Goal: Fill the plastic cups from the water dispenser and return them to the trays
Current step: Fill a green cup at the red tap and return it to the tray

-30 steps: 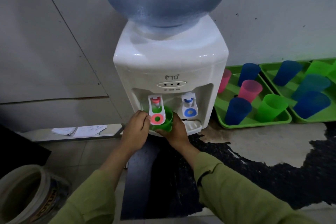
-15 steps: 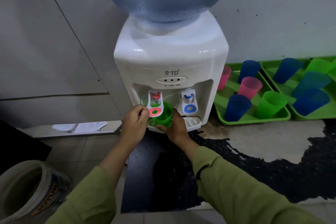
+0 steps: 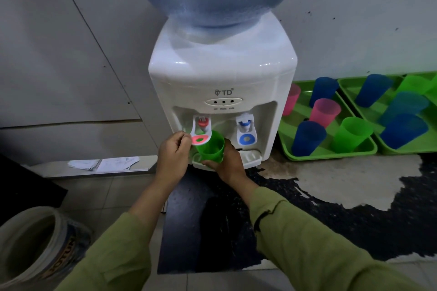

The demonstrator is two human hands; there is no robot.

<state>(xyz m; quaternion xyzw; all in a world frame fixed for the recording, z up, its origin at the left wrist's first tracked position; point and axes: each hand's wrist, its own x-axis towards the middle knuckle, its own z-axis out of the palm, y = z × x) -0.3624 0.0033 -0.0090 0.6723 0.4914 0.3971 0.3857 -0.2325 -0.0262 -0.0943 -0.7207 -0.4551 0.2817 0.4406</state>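
Note:
A white water dispenser (image 3: 222, 73) with a blue bottle on top stands against the wall. My right hand (image 3: 229, 163) grips a green plastic cup (image 3: 211, 146) from below, tilted under the red tap, above the drip tray. My left hand (image 3: 173, 151) has its fingers curled at the red tap's lever (image 3: 200, 139), pinching its edge. Two green trays hold cups to the right: the near tray (image 3: 331, 151) has pink, blue and green cups, the far tray (image 3: 406, 149) blue and green ones.
The blue tap (image 3: 246, 130) sits to the right of the cup. A worn black mat (image 3: 307, 208) covers the floor before the dispenser. A bucket (image 3: 40, 243) stands at lower left, and papers (image 3: 104, 163) lie on a low ledge to the left.
The green cup has come a little forward and lower from under the red tap. My left hand stays at the lever. The view has tilted slightly down.

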